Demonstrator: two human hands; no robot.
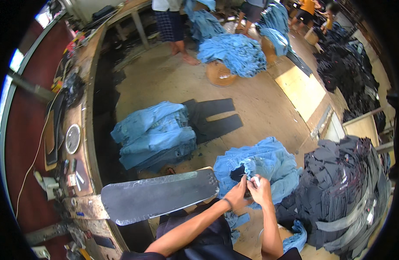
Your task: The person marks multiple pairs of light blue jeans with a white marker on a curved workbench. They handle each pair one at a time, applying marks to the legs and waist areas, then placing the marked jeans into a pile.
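Workshop floor (143,82) bears a blue denim stack (158,134) to the left. Near, just right of the long dark board (160,195), left hand (236,195) and right hand (262,190) meet at bunched blue denim (277,167); the right pinches a small white object (257,181), the left's grip cannot be told.

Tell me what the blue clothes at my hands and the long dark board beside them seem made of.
The blue clothes look like denim, matte, judging by uneven blue and soft creases. The board has a dull, dark, scuffed surface; fabric, rubber or painted wood, I can't tell.
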